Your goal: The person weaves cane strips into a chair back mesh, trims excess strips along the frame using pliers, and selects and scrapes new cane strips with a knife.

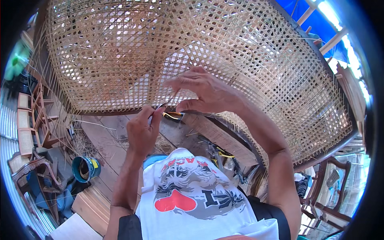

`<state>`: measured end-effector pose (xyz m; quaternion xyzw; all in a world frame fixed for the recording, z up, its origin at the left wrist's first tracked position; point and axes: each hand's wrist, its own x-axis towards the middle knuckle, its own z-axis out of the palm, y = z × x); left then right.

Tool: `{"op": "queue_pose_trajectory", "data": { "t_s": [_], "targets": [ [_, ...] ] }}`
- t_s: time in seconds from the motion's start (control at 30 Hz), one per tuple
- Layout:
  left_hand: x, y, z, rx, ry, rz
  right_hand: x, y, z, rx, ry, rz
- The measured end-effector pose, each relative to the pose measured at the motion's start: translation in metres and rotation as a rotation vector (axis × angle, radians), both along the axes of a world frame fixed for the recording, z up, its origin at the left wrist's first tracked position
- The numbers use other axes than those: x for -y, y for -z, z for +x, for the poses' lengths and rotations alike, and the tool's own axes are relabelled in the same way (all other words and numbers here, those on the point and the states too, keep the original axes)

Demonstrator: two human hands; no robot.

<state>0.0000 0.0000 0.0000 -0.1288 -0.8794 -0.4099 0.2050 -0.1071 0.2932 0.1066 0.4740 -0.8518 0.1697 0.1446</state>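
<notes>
A woven cane panel (116,52) in a dark wooden frame (96,113) spreads out in front of me, with loose strand ends along its edges. My left hand (143,126) is closed on a slim pointed tool (151,119), at the frame's near edge. The tool's narrow tip points up and right toward the weave; its exact kind is unclear. Over the near edge of the cane hovers my right hand (208,93), thumb and fingers apart. A thin strand (176,95) may pass by its fingertips, but no grip on it shows.
At the lower left stand a blue-green bucket (86,169) with strands in it and a carved wooden chair frame (36,168). Another chair frame (330,192) is at the right. Cane scraps lie on the wooden floor (98,136). A wooden board (222,138) lies under the panel.
</notes>
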Motion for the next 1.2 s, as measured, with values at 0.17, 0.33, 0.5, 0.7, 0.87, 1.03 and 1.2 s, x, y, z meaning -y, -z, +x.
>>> {"op": "queue_pose_trajectory", "data": {
  "t_s": [0.17,0.33,0.5,0.7,0.87,1.03,1.2],
  "targets": [
    [-0.057,0.002,-0.069,0.112,0.085,0.279,-0.040,-0.042,-0.027,-0.373,0.218,0.253],
    [-0.099,-0.002,-0.119,0.209,0.177,0.318,-0.048,-0.071,-0.038,-0.311,0.401,0.272],
    [-0.111,0.021,-0.141,0.190,0.178,0.259,-0.038,-0.053,-0.025,-0.304,0.400,0.255],
    [-0.147,0.024,-0.141,0.069,0.029,0.257,-0.031,-0.062,-0.040,-0.373,0.392,0.345],
    [-0.148,-0.020,-0.111,0.430,0.095,0.748,-0.043,-0.034,-0.042,-0.402,0.293,0.273],
    [-0.143,0.005,-0.123,0.100,-0.048,0.343,-0.039,-0.024,-0.021,-0.425,0.298,0.230],
    [-0.111,0.022,-0.115,-0.098,-0.129,-0.015,-0.042,0.020,-0.042,-0.647,0.447,0.168]
  ]
}}
